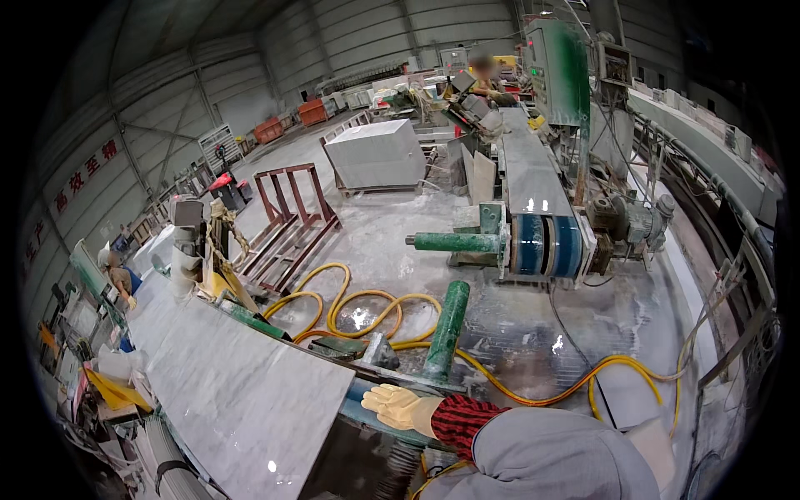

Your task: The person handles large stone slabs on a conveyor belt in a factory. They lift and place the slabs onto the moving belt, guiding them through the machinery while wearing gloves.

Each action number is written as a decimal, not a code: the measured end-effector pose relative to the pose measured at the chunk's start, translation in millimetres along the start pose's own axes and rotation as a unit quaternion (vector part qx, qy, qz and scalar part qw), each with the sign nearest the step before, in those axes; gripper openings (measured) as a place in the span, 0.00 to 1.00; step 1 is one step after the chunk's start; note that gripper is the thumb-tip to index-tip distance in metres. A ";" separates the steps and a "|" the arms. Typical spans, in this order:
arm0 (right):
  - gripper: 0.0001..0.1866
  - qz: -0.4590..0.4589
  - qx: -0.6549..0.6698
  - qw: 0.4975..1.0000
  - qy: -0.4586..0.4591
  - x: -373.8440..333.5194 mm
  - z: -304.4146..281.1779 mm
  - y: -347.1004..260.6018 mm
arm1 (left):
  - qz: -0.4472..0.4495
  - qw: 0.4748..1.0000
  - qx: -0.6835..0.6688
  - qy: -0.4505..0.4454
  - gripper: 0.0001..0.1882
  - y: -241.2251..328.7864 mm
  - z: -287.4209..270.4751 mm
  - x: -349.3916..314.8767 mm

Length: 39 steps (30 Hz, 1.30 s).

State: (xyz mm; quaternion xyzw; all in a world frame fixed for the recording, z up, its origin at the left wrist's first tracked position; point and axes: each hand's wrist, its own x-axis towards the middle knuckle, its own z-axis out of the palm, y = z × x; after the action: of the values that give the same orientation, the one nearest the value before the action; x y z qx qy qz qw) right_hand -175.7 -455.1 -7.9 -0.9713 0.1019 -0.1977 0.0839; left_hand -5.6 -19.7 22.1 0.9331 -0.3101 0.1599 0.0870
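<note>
My right hand (393, 407), in a cream rubber glove with a red-and-black cuff, reaches in from the lower right. Its fingers are stretched out and it holds nothing. It lies just beside the right edge of a large wet grey-white stone slab (242, 375), over a blue roller (357, 392); whether it touches either one cannot be made out. The slab lies flat on a machine bed at the lower left. Behind my hand a green cylinder (447, 329) slants upward. My left hand is out of the picture.
A yellow hose (371, 304) coils across the wet floor. A conveyor (533, 167) with a blue drum (546, 246) stands ahead, near a green cabinet (557, 71). Rusty racks (292, 212) and a stone block (375, 158) stand farther off. Two people work at the left and far back.
</note>
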 end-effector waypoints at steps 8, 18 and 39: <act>0.26 0.014 0.012 0.999 -0.046 -0.4 -13.3 -4.0 | -0.010 1.000 -0.025 -0.010 0.29 0.2 -1.0 -2.5; 0.25 0.004 0.006 1.000 -0.019 -2.9 -5.6 -1.2 | -0.010 0.999 -0.037 -0.011 0.29 1.3 -3.6 -2.5; 0.24 0.002 0.040 0.999 0.021 -12.9 -16.7 -6.6 | -0.022 0.998 -0.057 0.001 0.29 -4.6 1.8 -18.6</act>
State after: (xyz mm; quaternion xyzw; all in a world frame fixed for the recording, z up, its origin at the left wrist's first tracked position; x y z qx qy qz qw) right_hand -193.0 -447.8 3.8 -0.9626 0.0980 -0.2219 0.1205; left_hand -16.4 -6.2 13.5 0.9331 -0.2976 0.1411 0.1442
